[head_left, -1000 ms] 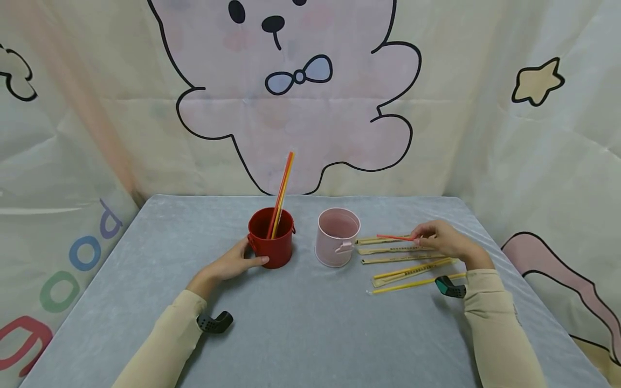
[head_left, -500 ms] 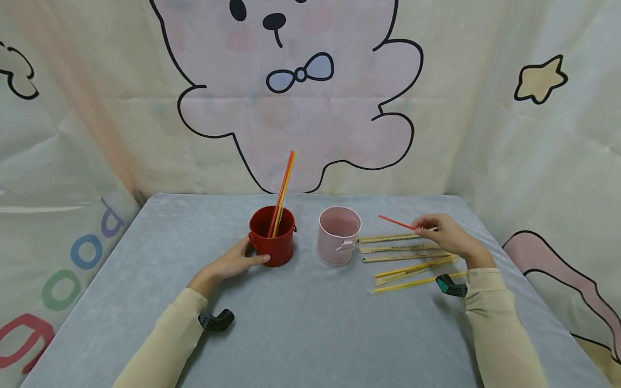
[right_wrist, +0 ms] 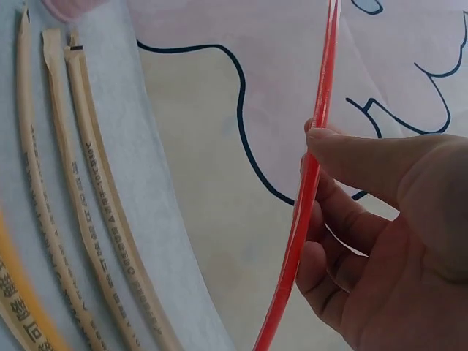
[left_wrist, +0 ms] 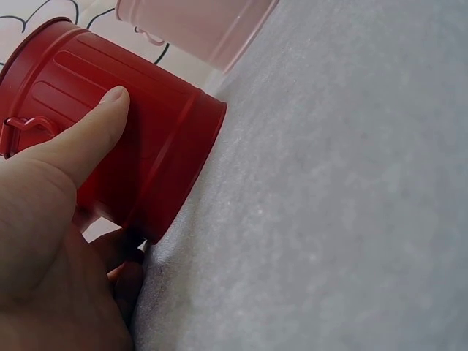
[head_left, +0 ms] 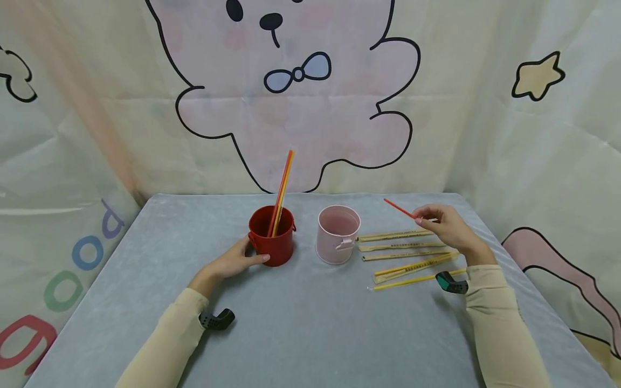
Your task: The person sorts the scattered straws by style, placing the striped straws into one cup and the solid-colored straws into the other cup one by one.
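My left hand (head_left: 233,262) holds the side of a small red bucket (head_left: 274,253); in the left wrist view the thumb lies along its wall and the fingers curl beneath. A red straw and a yellow straw (head_left: 281,207) lean together in this bucket, sticking up well above the rim. My right hand (head_left: 443,229) pinches another red straw (right_wrist: 325,73) between thumb and fingers, raised over the table with its far end tilted up. A pink bucket (head_left: 333,248) stands just right of the red one, upright, with a small handle at its side.
Several paper-wrapped straws (head_left: 402,247) lie roughly parallel right of the pink bucket, below the right hand. Nearer the front lie yellow straws (head_left: 405,282), beside the right wrist's black camera (head_left: 452,282). A grey cloth (head_left: 310,334) covers the table; a printed curtain (head_left: 121,145) hangs behind.
My right hand has lifted the red straw up off the row of wrapped straws, its far end tilting upward. The left hand and both buckets have stayed in place.
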The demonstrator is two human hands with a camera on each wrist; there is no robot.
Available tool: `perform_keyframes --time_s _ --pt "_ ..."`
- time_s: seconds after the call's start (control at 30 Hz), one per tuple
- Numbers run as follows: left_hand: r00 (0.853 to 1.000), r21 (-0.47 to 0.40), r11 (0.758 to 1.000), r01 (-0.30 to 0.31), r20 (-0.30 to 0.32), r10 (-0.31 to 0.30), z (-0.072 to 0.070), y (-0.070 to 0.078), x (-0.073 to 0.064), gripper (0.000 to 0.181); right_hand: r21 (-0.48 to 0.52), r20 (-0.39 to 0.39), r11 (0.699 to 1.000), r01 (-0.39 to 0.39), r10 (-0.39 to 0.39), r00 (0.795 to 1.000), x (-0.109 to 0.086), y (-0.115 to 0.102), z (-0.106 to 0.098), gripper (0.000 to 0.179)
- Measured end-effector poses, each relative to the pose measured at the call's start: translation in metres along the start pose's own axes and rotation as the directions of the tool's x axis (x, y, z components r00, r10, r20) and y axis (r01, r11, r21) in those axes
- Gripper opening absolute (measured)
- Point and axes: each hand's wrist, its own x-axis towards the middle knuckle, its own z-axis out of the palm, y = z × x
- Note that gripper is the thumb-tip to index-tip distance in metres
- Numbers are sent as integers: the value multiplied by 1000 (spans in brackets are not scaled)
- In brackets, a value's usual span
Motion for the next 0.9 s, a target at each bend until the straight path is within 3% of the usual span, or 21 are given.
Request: perform_keyframes --time_s 0.23,0.4,0.6,0.9 --pt "1000 11 1000 9 -2 -9 2 -3 -1 80 105 -95 993 54 -44 995 -2 -14 3 12" --pt "1000 6 1000 15 -5 -15 2 -4 -3 81 236 -183 963 128 -86 979 -2 -29 3 17" --pt "1000 14 1000 -4 7 4 4 -4 -4 80 412 -296 888 206 -84 952 -1 -43 5 18" --pt "1000 4 1000 -27 0 27 -1 -1 -1 74 598 -412 726 341 -87 907 18 -70 1 17"
